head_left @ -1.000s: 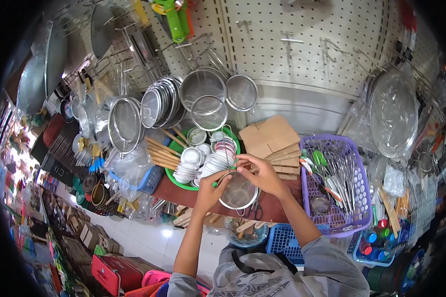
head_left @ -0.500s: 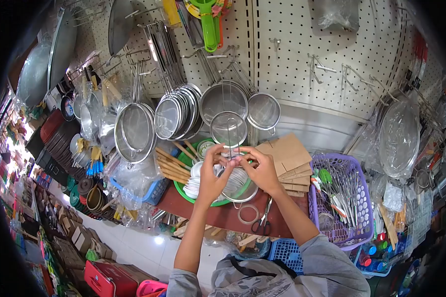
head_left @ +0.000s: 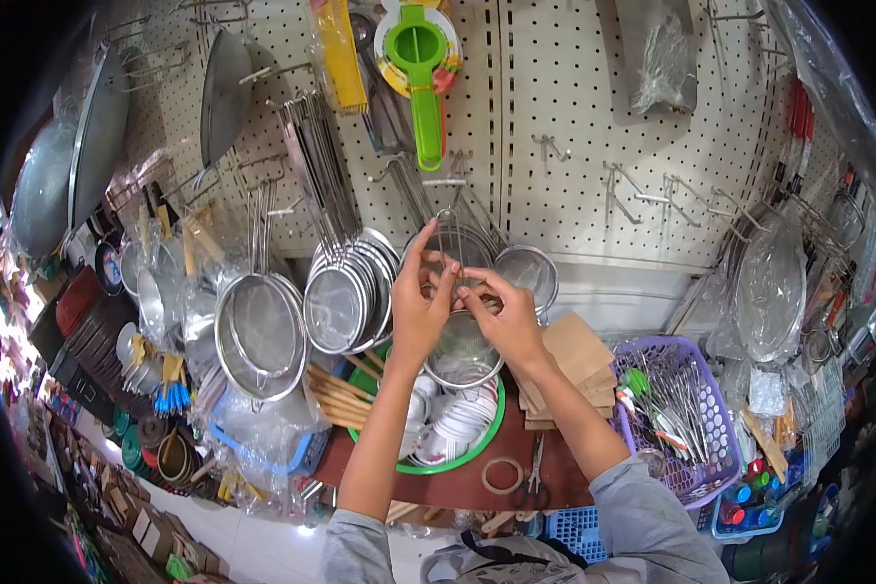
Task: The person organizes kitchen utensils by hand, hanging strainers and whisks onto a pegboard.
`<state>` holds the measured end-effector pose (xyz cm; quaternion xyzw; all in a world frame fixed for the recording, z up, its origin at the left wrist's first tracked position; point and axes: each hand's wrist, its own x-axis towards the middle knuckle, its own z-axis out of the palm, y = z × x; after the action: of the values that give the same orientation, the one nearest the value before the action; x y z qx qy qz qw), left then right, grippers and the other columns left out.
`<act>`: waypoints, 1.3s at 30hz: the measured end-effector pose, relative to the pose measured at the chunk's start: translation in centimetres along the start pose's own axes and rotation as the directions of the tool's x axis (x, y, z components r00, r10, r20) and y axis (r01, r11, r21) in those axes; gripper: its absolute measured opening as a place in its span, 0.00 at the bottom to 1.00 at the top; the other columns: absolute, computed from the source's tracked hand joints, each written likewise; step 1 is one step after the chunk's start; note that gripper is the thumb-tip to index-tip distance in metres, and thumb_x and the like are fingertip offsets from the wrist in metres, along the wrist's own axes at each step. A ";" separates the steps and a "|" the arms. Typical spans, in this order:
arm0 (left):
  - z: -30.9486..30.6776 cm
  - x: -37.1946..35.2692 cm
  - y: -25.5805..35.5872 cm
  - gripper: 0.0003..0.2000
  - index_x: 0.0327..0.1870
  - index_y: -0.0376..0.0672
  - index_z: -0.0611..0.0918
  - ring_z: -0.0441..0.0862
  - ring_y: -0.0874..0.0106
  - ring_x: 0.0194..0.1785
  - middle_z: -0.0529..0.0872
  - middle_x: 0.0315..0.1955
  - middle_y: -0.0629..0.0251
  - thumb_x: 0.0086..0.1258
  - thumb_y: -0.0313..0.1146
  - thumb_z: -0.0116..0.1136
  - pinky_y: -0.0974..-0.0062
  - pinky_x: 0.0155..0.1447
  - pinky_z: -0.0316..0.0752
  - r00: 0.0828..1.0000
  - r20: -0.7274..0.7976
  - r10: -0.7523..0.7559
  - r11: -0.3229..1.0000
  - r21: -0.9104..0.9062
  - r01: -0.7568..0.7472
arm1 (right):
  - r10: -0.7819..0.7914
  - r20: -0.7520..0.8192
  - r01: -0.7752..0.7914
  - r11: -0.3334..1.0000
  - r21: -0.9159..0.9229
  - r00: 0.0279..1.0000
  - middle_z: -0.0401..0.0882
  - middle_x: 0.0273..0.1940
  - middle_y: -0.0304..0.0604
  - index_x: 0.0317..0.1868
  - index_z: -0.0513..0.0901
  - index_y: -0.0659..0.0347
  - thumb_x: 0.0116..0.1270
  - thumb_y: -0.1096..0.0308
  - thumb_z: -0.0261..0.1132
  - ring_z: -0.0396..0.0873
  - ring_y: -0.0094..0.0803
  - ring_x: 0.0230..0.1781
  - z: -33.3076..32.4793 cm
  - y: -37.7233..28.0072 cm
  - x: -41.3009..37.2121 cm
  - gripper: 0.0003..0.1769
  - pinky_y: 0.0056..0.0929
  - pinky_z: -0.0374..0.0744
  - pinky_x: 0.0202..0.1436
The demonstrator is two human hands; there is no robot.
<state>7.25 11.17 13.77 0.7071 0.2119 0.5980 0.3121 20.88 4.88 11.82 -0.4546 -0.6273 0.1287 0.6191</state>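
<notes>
Both hands are raised together at the handle of a round wire strainer [head_left: 462,350]. My left hand [head_left: 424,297] has its index finger stretched up beside the wire handle, with the thumb near it. My right hand [head_left: 501,307] pinches the handle lower down, fingers bent. The strainer's mesh bowl hangs below the hands, over a green basin [head_left: 499,414] of white spoons or ladles [head_left: 462,419]. Behind the hands hang other strainers [head_left: 528,277] on hooks.
A brown table [head_left: 477,482] holds a tape ring [head_left: 502,476], scissors [head_left: 533,477] and cardboard pieces [head_left: 569,360]. Right of them sits a purple basket [head_left: 720,428] of utensils. More strainers [head_left: 336,310] hang left; a green squeezer [head_left: 420,78] hangs above.
The view has tilted upward, so the wall and table sit lower in the picture. My hands and the strainer have risen toward the hooks, and my left index finger has stretched upward.
</notes>
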 end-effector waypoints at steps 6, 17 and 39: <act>0.3 2.7 -2.4 0.33 0.78 0.44 0.72 0.74 0.84 0.26 0.86 0.37 0.65 0.72 0.24 0.68 0.81 0.31 0.72 0.999 -0.003 0.040 0.999 -0.024 -0.040 | 0.007 -0.046 -0.009 0.999 -0.037 0.999 0.92 0.34 0.47 0.60 0.85 0.64 0.74 0.67 0.70 0.92 0.31 0.36 0.7 1.6 2.4 0.17 0.28 0.85 0.41; 1.0 5.3 -4.8 0.27 0.75 0.39 0.74 0.80 0.81 0.30 0.84 0.39 0.64 0.75 0.25 0.65 0.78 0.35 0.78 0.994 0.111 -0.016 0.998 -0.056 0.023 | 0.037 -0.097 -0.052 0.985 -0.163 0.995 0.92 0.34 0.48 0.58 0.86 0.64 0.74 0.67 0.68 0.92 0.33 0.35 -0.1 3.0 4.7 0.16 0.29 0.84 0.40; 3.1 6.8 -5.8 0.26 0.70 0.36 0.77 0.85 0.65 0.27 0.85 0.45 0.49 0.69 0.23 0.66 0.66 0.36 0.81 0.999 0.041 0.011 0.992 0.127 -0.016 | 0.072 -0.060 -0.091 0.897 -0.433 0.996 0.92 0.40 0.51 0.62 0.86 0.58 0.72 0.66 0.69 0.91 0.39 0.34 -2.9 2.4 7.4 0.20 0.33 0.85 0.42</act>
<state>12.01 19.30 14.35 0.7390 0.2386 0.5709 0.2666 25.77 10.42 15.58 -0.6099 -0.6074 0.0017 0.5091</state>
